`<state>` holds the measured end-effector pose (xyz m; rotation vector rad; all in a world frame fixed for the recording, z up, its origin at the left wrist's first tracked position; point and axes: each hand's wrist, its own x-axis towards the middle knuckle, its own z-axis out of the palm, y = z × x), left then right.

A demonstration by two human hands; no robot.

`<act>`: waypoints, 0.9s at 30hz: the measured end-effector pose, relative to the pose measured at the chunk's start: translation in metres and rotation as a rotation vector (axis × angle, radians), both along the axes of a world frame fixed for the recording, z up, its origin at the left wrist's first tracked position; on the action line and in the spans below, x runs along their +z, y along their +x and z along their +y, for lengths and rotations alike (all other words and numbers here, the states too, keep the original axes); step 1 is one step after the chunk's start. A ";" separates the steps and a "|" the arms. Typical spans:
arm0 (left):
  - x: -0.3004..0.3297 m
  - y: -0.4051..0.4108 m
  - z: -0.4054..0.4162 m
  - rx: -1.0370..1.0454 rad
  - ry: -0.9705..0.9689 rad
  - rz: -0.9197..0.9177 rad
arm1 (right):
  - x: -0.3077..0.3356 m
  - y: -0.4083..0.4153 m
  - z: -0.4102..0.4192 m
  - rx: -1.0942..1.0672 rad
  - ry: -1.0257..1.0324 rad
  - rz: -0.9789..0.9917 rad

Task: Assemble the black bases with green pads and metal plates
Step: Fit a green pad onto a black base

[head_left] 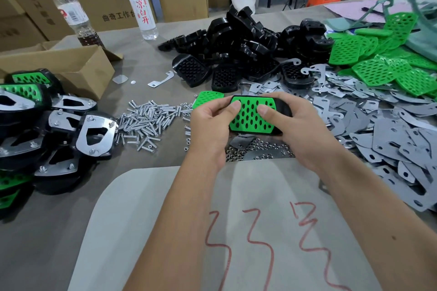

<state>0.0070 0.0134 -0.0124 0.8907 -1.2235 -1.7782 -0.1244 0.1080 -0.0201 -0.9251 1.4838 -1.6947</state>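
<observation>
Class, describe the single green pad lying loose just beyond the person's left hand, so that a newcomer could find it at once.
Start at the heap of silver screws in the middle of the table. Just right of it, beyond the left hand, lies one green pad flat on the table. Unlike the pad both hands are pressing into a black base, it has no base under it.

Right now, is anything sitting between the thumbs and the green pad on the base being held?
Nothing visible. The left hand and right hand grip the black base, and both thumbs press straight on the green pad seated in it. A second pad lies behind the left hand, clear of the contact.
</observation>
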 end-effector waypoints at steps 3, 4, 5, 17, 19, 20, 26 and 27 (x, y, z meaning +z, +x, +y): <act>0.000 -0.001 0.001 0.043 0.030 0.014 | 0.001 0.001 0.001 0.043 0.000 -0.076; 0.000 0.000 0.002 0.035 0.017 0.003 | 0.002 0.001 0.000 0.026 -0.006 -0.070; 0.000 0.001 0.001 0.013 -0.012 -0.025 | 0.002 0.001 0.001 0.010 -0.011 -0.057; -0.002 0.011 -0.008 -0.149 0.023 -0.035 | 0.004 -0.006 0.005 0.165 -0.011 -0.203; -0.003 0.010 -0.009 -0.148 0.041 -0.053 | 0.004 -0.008 0.005 0.125 0.021 -0.084; -0.004 0.010 -0.010 -0.151 0.048 -0.057 | 0.004 -0.008 0.005 0.111 0.027 -0.040; -0.004 0.006 -0.007 -0.126 0.052 -0.077 | 0.002 -0.002 0.003 0.073 0.003 0.036; -0.003 0.005 -0.005 -0.110 0.031 -0.098 | 0.001 -0.001 0.002 0.067 0.016 0.039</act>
